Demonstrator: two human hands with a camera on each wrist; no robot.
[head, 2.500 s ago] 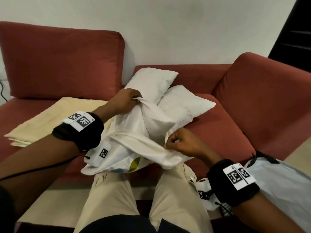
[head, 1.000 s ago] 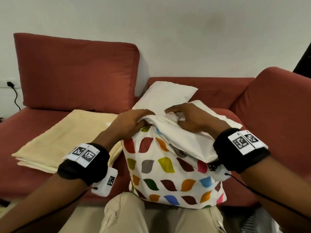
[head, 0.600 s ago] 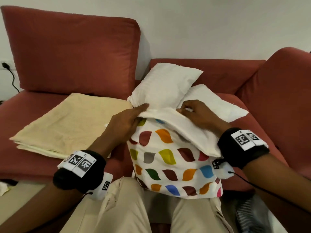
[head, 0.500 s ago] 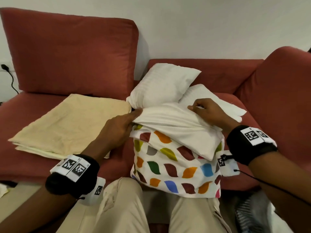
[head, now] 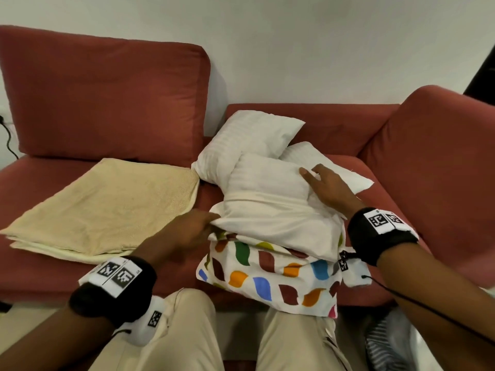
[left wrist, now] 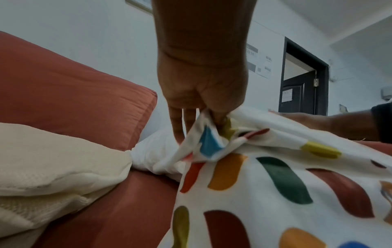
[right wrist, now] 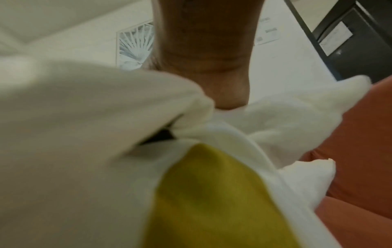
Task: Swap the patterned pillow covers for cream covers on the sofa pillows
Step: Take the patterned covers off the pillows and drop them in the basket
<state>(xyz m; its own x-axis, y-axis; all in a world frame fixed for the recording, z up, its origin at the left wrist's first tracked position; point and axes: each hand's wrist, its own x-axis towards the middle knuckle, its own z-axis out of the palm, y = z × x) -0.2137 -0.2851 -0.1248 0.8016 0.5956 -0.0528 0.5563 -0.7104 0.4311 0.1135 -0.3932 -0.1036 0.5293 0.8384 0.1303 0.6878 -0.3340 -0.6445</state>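
Stripping the patterned cover off a pillow

The left hand (left wrist: 203,94) pinches the patterned cover's (head: 270,277) open edge in a closed grip to peel it off, while the right hand (head: 328,188), its grip open, presses the white pillow insert (head: 270,210) on the sofa (head: 428,162); cream covers (head: 107,204) wait alongside.

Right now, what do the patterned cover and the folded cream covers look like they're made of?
Patterned cover: thin, smooth woven fabric, probably cotton; it bunches into fine creases where the left hand pinches it. Cream covers: thicker matte cloth with a visible waffle-like weave, likely cotton.
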